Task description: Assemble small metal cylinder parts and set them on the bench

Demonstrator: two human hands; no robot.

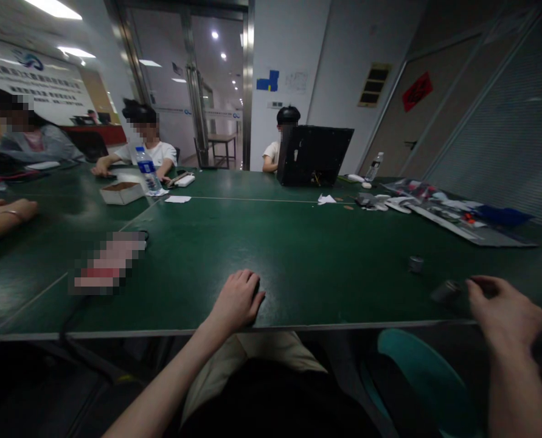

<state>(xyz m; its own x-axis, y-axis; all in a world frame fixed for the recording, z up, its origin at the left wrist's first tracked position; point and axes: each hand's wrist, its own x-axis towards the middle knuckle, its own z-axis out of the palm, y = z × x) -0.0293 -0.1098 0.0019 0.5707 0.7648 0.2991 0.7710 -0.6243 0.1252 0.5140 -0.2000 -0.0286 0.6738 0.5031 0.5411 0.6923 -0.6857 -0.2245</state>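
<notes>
I have the right hand (508, 307) at the lower right of the frame, thumb and forefinger curled narrow beside a blurred, tilted cylinder (446, 292); I can't tell if they touch it. A second cylinder (415, 263) sits just up-left. Lower centre, my left hand (239, 295) rests on the table (298, 243), fingers loosely together.

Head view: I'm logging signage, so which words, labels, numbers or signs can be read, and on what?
Red door sign: one character, apparently "福".
Wall sign: blue logo; characters too blurred to read.
Glass door stickers: too small to read.
Blue bottle label: too small to read.
Grey cylinders near the right hand: no readable text.
</notes>
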